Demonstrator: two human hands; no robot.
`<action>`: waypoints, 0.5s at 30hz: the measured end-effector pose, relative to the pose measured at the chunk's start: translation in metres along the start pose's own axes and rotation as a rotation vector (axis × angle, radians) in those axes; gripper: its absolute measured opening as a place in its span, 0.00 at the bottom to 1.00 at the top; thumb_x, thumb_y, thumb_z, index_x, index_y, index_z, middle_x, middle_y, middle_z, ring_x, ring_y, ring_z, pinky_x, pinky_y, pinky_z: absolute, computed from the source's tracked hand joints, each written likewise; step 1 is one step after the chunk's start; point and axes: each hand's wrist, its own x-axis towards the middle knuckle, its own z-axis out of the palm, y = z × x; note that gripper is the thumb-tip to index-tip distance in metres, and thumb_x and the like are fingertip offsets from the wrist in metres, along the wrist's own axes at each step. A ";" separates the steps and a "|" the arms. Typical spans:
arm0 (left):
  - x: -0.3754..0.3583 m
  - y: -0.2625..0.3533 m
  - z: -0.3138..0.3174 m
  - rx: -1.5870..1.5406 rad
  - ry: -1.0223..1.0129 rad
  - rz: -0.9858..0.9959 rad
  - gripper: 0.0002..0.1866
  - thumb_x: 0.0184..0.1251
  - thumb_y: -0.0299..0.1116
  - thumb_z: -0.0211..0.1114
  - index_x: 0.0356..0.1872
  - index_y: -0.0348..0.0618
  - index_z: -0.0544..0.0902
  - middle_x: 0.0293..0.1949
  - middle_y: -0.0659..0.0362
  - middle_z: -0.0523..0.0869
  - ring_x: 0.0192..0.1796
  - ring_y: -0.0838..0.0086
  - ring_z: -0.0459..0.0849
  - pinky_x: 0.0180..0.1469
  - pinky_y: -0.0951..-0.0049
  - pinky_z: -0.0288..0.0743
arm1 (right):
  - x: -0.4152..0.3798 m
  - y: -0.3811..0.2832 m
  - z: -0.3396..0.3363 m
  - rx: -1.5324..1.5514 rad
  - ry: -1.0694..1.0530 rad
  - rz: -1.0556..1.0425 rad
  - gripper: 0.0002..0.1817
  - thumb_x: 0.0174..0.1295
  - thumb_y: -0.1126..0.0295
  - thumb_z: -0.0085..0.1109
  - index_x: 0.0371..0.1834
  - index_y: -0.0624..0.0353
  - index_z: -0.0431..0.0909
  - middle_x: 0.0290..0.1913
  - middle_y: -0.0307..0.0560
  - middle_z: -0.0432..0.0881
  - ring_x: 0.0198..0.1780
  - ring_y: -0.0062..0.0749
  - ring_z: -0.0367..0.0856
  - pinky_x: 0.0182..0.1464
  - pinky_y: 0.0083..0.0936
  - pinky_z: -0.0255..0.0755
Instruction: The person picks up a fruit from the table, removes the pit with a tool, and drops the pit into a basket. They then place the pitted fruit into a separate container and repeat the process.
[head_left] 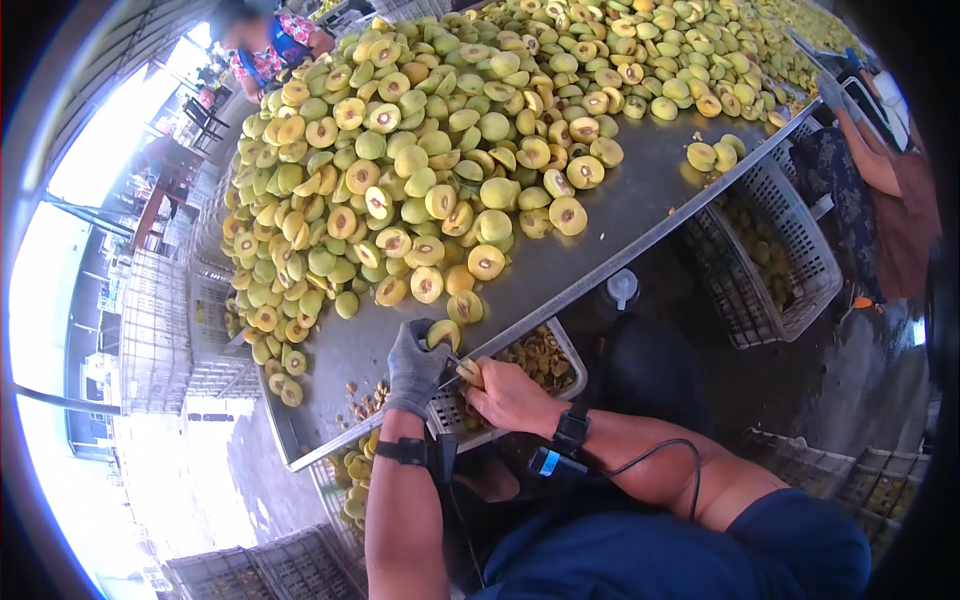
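Observation:
My left hand [415, 368], in a grey glove, is closed round a yellow-green stone fruit half [443, 335] just above the table's near edge. In my bare right hand [512, 396] is a small tool with a pale handle [470, 373], gripped between thumb and fingers. Its thin metal end points at the fruit half; the tip is hard to see. A large heap of halved stone fruit [410, 180] covers the metal table [600, 215] beyond my hands. Under the edge, a crate [575, 372] holds brown pits and scraps.
Loose pits [362, 402] lie on the table near my left wrist. Below its left corner are more fruit halves [355, 485]. A grey plastic crate [810, 265] with fruit stands at the right. One person [270, 50] is at the far left, another person [900, 190] at the right.

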 end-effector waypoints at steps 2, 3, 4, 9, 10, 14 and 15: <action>0.003 0.002 0.003 0.076 -0.018 0.074 0.18 0.60 0.26 0.76 0.52 0.38 0.86 0.44 0.54 0.92 0.46 0.72 0.91 0.51 0.70 0.84 | -0.003 0.005 0.003 -0.008 0.040 -0.016 0.17 0.67 0.66 0.62 0.48 0.72 0.76 0.39 0.73 0.85 0.48 0.72 0.84 0.50 0.53 0.77; 0.003 0.003 0.001 -0.031 -0.001 0.062 0.18 0.60 0.25 0.75 0.53 0.38 0.86 0.44 0.54 0.92 0.46 0.73 0.90 0.51 0.70 0.84 | -0.004 0.002 0.001 -0.015 0.065 -0.031 0.17 0.67 0.66 0.62 0.48 0.72 0.76 0.39 0.73 0.84 0.48 0.72 0.84 0.50 0.53 0.77; -0.002 0.001 -0.001 -0.136 0.009 0.048 0.18 0.61 0.25 0.74 0.53 0.37 0.85 0.45 0.54 0.92 0.47 0.73 0.90 0.52 0.71 0.84 | -0.005 0.001 -0.002 -0.018 0.091 -0.042 0.17 0.67 0.66 0.62 0.48 0.72 0.76 0.38 0.73 0.84 0.47 0.72 0.84 0.49 0.54 0.77; -0.042 0.028 -0.022 -0.444 0.019 0.053 0.18 0.61 0.21 0.72 0.53 0.33 0.85 0.46 0.54 0.91 0.49 0.73 0.89 0.55 0.70 0.84 | -0.017 -0.019 -0.020 -0.086 0.066 -0.054 0.16 0.68 0.68 0.60 0.49 0.71 0.76 0.39 0.73 0.85 0.47 0.71 0.84 0.50 0.55 0.77; -0.049 0.031 -0.023 -0.423 0.035 0.075 0.18 0.61 0.21 0.72 0.53 0.33 0.85 0.46 0.54 0.91 0.49 0.73 0.89 0.55 0.71 0.83 | -0.018 -0.021 -0.020 -0.087 0.049 -0.053 0.16 0.68 0.68 0.60 0.50 0.71 0.76 0.39 0.73 0.85 0.47 0.71 0.84 0.50 0.55 0.77; -0.071 0.034 -0.023 -0.395 0.086 0.102 0.17 0.61 0.22 0.71 0.52 0.34 0.85 0.47 0.54 0.91 0.49 0.73 0.88 0.56 0.70 0.82 | -0.021 -0.010 -0.010 -0.099 0.051 -0.038 0.14 0.70 0.66 0.61 0.48 0.68 0.73 0.36 0.71 0.84 0.45 0.71 0.84 0.46 0.54 0.76; -0.076 0.036 -0.022 -0.420 0.103 0.094 0.17 0.61 0.22 0.71 0.52 0.34 0.85 0.47 0.54 0.91 0.49 0.72 0.88 0.56 0.70 0.82 | -0.022 -0.010 -0.010 -0.099 0.051 -0.042 0.14 0.70 0.66 0.60 0.48 0.68 0.73 0.37 0.71 0.84 0.45 0.71 0.84 0.46 0.55 0.76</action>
